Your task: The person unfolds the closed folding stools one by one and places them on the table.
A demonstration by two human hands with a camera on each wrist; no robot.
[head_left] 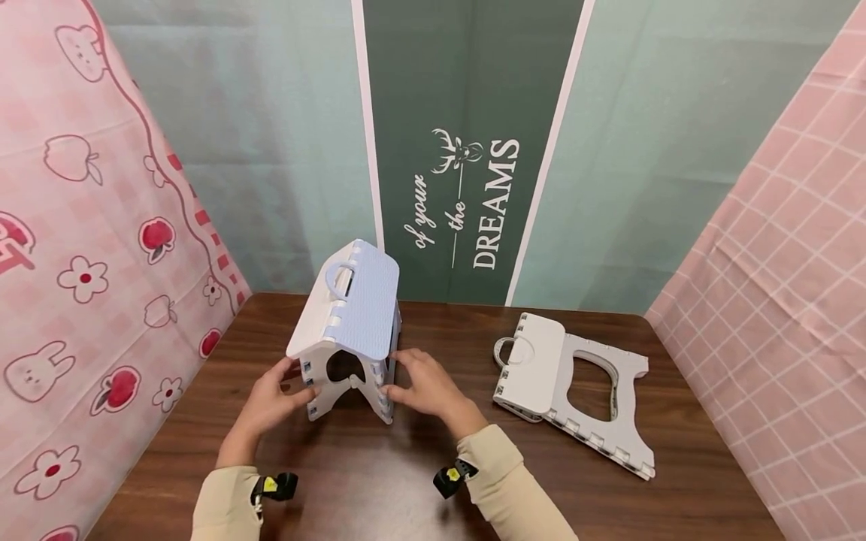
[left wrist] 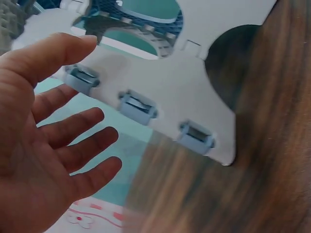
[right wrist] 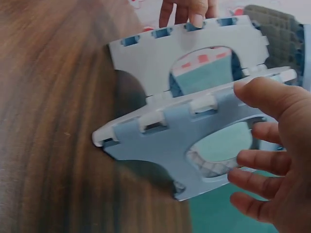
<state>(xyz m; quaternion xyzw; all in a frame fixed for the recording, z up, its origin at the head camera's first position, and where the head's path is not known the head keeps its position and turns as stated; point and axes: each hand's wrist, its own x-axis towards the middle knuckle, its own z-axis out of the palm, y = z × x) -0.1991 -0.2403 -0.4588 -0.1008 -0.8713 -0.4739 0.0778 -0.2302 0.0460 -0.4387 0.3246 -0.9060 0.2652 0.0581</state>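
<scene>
A white and light-blue folding step stool (head_left: 368, 308) stands partly unfolded on the table's left side. Its two seat halves meet in a roof-like peak, with a loop handle (head_left: 336, 281) at the fold. My left hand (head_left: 274, 402) is at the left legs; its thumb (left wrist: 80, 47) lies over the white end panel (left wrist: 160, 87), the other fingers loosely spread behind. On the opposite side, my right hand (head_left: 429, 387) has its thumb (right wrist: 257, 92) at the panel's edge. Its remaining fingers spread beside the blue side panel (right wrist: 160, 136), without visibly curling round it.
A second, white folding stool (head_left: 541, 368) lies flat on the right of the brown wooden table (head_left: 379, 488). Behind the table hangs a green cloth (head_left: 473, 75) with lettering. Pink patterned cloths border both sides. Black camera straps sit on both wrists.
</scene>
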